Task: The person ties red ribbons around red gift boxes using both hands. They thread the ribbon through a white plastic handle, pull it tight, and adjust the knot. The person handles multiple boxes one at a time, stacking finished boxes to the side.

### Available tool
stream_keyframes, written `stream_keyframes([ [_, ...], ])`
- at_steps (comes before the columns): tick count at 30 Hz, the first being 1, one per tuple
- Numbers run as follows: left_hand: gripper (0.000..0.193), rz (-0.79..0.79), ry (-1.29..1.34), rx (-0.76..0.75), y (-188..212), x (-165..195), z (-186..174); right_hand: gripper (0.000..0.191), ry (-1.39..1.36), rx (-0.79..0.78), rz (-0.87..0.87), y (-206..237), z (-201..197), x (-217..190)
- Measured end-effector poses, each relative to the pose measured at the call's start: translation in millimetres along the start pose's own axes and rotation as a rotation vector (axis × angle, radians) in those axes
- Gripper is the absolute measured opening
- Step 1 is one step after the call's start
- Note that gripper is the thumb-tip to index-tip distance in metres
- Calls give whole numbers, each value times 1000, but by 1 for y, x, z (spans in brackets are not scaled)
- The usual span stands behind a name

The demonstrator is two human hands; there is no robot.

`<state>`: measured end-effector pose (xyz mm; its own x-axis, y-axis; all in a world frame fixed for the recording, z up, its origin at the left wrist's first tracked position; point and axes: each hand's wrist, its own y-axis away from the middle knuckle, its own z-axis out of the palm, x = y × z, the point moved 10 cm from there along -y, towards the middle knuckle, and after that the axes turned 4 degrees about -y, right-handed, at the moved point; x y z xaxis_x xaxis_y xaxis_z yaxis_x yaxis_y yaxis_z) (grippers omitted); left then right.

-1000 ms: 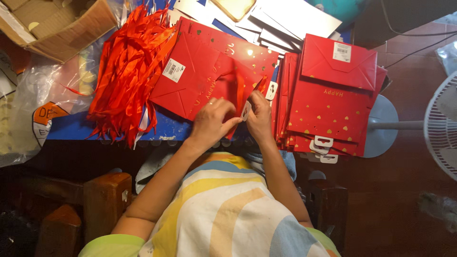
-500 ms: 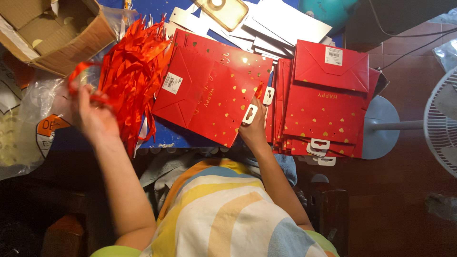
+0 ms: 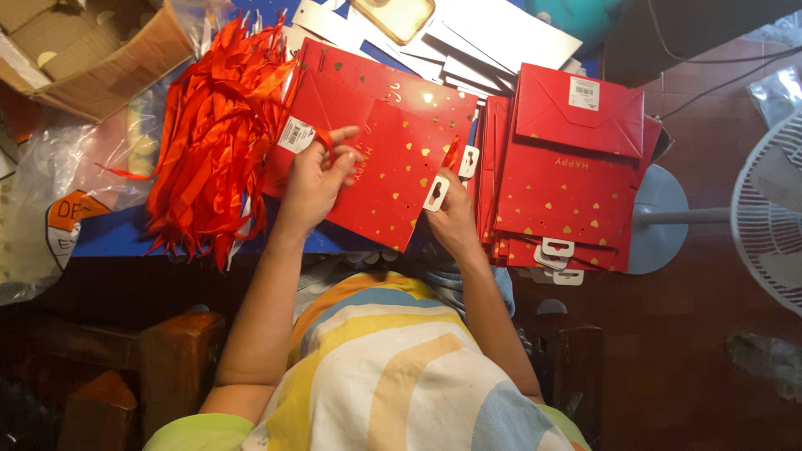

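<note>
Shirt: short sleeves, wide curved stripes in yellow, white, orange and light blue
Sleeve edge: green
Left hand [image 3: 317, 179]: bare
Right hand [image 3: 451, 219]: bare

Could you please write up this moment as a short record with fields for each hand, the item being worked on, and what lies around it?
left hand: holds a red ribbon over the flat red gift bag
right hand: grips the bag's lower right edge beside a white hang tag
ribbon pile: left of the bag
bag stack: right of it, folded flat
surface: blue table
box: cardboard box at upper left
</note>
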<state>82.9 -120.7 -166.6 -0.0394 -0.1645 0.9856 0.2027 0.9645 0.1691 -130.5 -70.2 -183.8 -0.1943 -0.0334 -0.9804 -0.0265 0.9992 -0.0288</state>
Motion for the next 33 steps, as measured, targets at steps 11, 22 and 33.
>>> stream_keyframes([
  [11, 40, -214, 1430, -259, -11, -30, 44, 35, -295, 227, 23, -1, -15, -5],
  [22, 40, -310, 1618, -135, -9, -50, 52, 23, 241, -65, -261, 21, 44, -73],
  [33, 29, 119, 1249, 129, 6, -23, -105, 10, -287, -21, 47, 16, 21, -24],
])
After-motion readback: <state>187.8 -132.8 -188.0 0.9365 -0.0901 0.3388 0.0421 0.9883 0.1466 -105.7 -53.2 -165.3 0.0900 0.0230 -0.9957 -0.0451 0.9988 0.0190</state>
